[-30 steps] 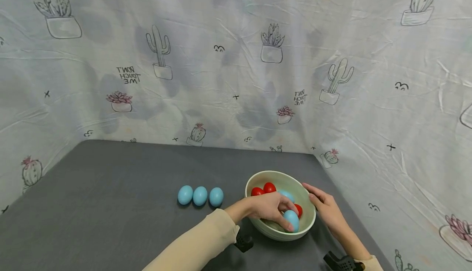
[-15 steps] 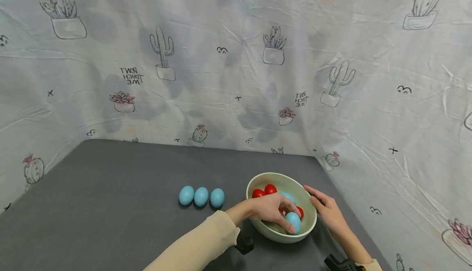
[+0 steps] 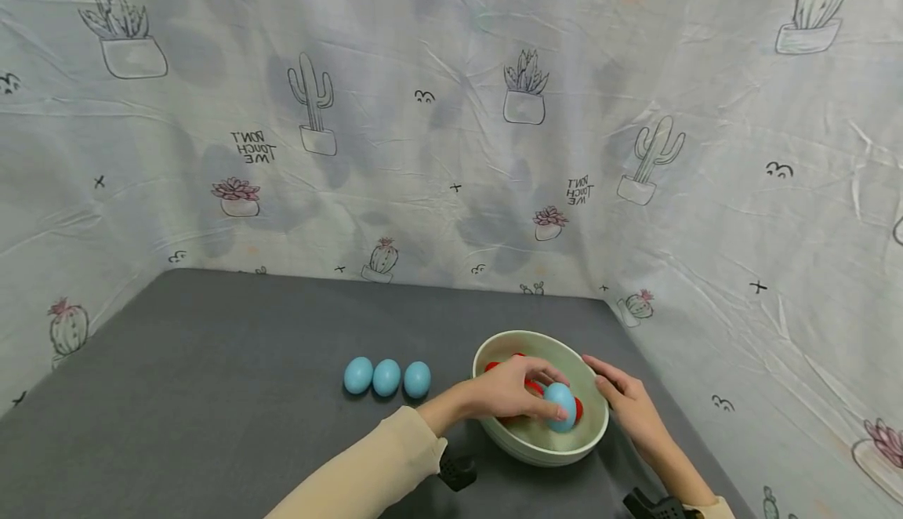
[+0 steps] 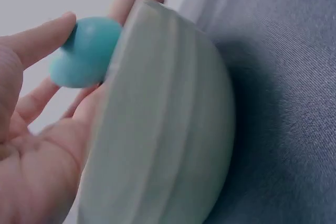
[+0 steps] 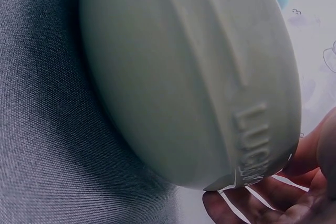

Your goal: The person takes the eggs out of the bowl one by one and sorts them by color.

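My left hand (image 3: 515,390) pinches a blue egg (image 3: 560,408) between thumb and fingers, over the inside of a pale green bowl (image 3: 525,448). In the left wrist view the egg (image 4: 86,53) stands just past the bowl's rim. My right hand (image 3: 631,405) rests against the bowl's right outer side, its thumb by the rim. The right wrist view has its fingertips (image 5: 215,205) on the outer wall, beside raised lettering. Several red rounded things, one of them a red piece (image 3: 578,409) beside the egg, lie in the bowl, partly hidden by the left hand.
Left of the bowl, three blue eggs (image 3: 386,378) lie in a row on the dark grey tabletop (image 3: 212,393). A pale curtain (image 3: 395,143) with cactus drawings surrounds the table at the back and sides.
The left hand has lifted the blue egg from low in the bowl up and slightly away from me. The right hand stays at the bowl's side.
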A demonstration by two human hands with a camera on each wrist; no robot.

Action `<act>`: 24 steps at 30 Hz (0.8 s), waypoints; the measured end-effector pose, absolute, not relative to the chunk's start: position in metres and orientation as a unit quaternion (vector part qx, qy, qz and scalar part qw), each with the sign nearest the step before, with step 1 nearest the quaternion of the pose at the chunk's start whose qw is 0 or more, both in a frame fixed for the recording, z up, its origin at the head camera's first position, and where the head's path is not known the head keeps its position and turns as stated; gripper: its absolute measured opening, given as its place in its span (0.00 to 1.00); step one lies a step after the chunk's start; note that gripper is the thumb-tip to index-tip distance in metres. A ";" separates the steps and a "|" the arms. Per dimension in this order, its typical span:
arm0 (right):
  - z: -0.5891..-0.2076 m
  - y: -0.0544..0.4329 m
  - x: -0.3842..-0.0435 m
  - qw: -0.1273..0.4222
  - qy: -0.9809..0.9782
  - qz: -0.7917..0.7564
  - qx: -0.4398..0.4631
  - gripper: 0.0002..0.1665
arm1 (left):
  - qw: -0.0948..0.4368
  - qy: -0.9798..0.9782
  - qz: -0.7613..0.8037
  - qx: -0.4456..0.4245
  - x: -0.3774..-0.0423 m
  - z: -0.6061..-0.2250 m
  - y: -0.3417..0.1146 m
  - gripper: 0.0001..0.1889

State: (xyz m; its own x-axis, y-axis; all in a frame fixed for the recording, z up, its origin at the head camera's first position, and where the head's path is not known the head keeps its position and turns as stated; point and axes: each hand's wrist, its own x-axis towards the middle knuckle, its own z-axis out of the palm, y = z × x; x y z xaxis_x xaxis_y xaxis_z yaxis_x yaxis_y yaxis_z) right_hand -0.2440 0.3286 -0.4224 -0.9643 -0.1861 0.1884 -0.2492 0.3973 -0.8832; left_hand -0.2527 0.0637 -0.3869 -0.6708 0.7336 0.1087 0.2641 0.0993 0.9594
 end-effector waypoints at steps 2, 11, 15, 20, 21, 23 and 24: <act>-0.422 0.328 -0.245 0.030 -0.837 0.532 0.125 0.25 | 0.162 0.713 0.583 0.354 -0.251 -0.383 0.051 0.21; -0.422 0.326 -0.245 0.031 -0.842 0.530 0.098 0.24 | 0.064 0.686 0.679 0.254 -0.229 -0.367 -0.034 0.24; -0.422 0.325 -0.244 0.028 -0.841 0.533 0.091 0.24 | 0.015 0.700 0.688 0.189 -0.222 -0.370 -0.071 0.26; -0.423 0.323 -0.244 0.022 -0.840 0.535 0.089 0.25 | -0.031 0.718 0.682 0.131 -0.214 -0.378 -0.110 0.26; -0.423 0.323 -0.244 0.022 -0.840 0.535 0.088 0.25 | -0.039 0.721 0.681 0.122 -0.213 -0.379 -0.117 0.26; -0.423 0.323 -0.245 0.023 -0.840 0.536 0.088 0.25 | -0.051 0.722 0.682 0.103 -0.211 -0.381 -0.130 0.27; -0.423 0.323 -0.246 0.024 -0.839 0.536 0.088 0.25 | -0.055 0.721 0.685 0.093 -0.211 -0.383 -0.136 0.27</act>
State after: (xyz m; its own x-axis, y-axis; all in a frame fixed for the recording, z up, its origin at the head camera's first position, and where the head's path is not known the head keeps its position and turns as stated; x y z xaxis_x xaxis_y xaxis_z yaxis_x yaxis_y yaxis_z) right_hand -0.2456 0.3233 -0.4230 -0.9832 -0.1230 0.1345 -0.1738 0.4105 -0.8951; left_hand -0.2110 -0.1364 -0.3827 -0.9768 0.0583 0.2059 0.2086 0.0452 0.9770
